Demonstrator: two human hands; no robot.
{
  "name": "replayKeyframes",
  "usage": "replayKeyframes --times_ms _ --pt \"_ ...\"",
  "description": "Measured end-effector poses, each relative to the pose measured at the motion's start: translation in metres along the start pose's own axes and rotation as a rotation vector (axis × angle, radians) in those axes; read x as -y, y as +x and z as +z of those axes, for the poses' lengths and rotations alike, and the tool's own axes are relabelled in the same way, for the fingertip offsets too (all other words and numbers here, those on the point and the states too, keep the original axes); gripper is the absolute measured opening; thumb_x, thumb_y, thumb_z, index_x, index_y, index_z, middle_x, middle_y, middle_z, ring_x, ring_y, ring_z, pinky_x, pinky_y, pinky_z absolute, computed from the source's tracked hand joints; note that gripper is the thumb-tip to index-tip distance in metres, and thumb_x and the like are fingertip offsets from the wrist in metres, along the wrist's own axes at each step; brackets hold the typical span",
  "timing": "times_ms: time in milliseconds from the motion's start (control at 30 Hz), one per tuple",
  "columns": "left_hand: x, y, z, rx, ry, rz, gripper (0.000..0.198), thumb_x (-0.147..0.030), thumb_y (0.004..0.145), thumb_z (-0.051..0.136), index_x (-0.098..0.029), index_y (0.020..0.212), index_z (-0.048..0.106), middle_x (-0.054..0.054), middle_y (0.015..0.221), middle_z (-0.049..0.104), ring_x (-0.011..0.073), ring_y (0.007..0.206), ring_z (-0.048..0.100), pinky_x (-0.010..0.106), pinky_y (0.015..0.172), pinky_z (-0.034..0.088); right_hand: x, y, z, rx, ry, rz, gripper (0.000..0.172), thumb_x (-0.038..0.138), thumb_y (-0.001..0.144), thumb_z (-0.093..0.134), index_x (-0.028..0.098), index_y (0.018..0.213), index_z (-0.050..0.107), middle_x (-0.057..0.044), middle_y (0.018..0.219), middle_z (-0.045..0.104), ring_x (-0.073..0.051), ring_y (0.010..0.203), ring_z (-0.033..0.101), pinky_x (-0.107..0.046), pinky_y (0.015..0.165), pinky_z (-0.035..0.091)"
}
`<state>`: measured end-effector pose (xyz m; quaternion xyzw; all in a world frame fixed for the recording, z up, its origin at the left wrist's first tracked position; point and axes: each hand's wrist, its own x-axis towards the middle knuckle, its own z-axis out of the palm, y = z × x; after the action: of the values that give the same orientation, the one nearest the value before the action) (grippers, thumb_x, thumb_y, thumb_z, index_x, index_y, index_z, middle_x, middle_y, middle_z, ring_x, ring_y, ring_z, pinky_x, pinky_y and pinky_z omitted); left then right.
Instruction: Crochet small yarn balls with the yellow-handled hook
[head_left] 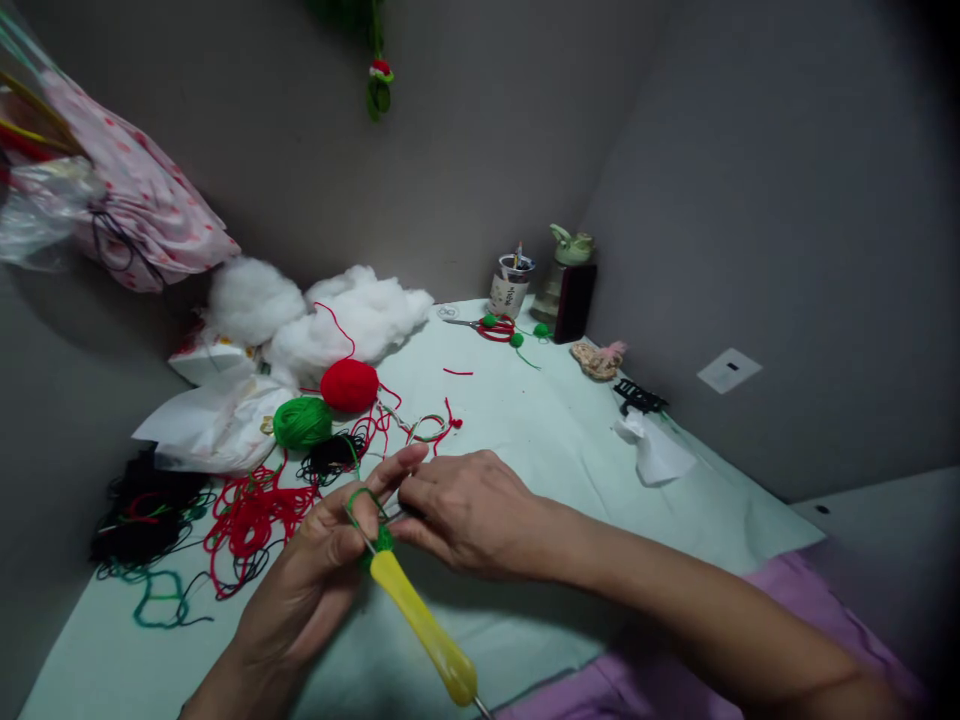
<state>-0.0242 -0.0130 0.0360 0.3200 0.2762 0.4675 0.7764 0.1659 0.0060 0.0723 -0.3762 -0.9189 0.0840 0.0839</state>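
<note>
Thumb and fingers of my left hand are closed around a small green crochet piece and the metal shaft of a crochet hook with a yellow handle. The handle slants down toward my lap. Green yarn loops over the left fingers and runs back toward a green yarn ball. My right hand pinches close beside the green piece. A thin, shiny bit shows at its fingertips; the fingers hide what it is.
A red yarn ball, tangled red yarn, black yarn and white stuffing lie left. Red-handled scissors, a cup of pens and a bottle stand at the back. Crumpled tissue lies right.
</note>
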Motion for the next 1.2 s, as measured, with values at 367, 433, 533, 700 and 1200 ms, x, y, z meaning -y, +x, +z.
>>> replayKeyframes --times_ms 367,433,533,700,1200 --pt "0.007 0.010 0.012 -0.251 -0.058 -0.022 0.020 -0.033 0.070 0.093 -0.021 0.071 0.078 0.003 0.101 0.077 0.0197 0.115 0.065 0.022 0.091 0.053 -0.027 -0.020 0.007 -0.312 0.043 -0.076 0.086 0.062 0.091 0.067 0.005 0.149 0.040 -0.026 0.136 0.061 -0.035 0.123 0.060 -0.050 0.101 0.051" --pt "0.015 0.013 0.014 -0.236 -0.034 -0.071 0.022 -0.034 0.068 0.094 -0.020 0.075 0.079 0.003 0.088 0.075 0.0168 0.093 0.067 0.021 0.079 0.054 -0.024 -0.018 0.015 -0.472 0.102 -0.222 0.067 0.055 0.100 0.058 0.010 0.148 0.043 -0.023 0.139 0.059 -0.031 0.129 0.056 -0.049 0.105 0.050" --pt "0.027 0.014 0.016 -0.193 0.070 -0.145 0.024 -0.036 0.070 0.092 -0.018 0.077 0.078 0.000 0.072 0.068 0.0128 0.069 0.060 0.021 0.066 0.049 -0.025 -0.017 0.023 -0.640 0.047 -0.304 0.034 0.026 0.108 0.044 0.016 0.139 0.054 -0.016 0.128 0.067 -0.026 0.122 0.060 -0.047 0.105 0.049" --pt "0.031 0.012 0.015 -0.100 0.411 -0.122 0.022 -0.031 0.077 0.082 -0.018 0.067 0.068 0.003 0.083 0.068 0.0145 0.071 0.058 0.024 0.065 0.046 -0.052 -0.025 0.020 -0.742 -0.043 -0.066 0.038 0.017 0.106 0.041 0.018 0.141 0.055 -0.016 0.122 0.070 -0.028 0.114 0.063 -0.049 0.101 0.047" --pt "0.021 0.016 -0.001 -0.096 1.082 0.473 0.015 -0.019 0.093 0.066 -0.023 0.096 0.080 0.005 0.085 0.076 0.0190 0.079 0.070 0.027 0.071 0.052 -0.034 -0.026 0.030 0.080 1.282 0.363 0.027 0.039 0.098 0.062 0.014 0.089 0.070 0.006 0.058 0.047 -0.009 0.053 0.039 -0.023 0.051 0.029"
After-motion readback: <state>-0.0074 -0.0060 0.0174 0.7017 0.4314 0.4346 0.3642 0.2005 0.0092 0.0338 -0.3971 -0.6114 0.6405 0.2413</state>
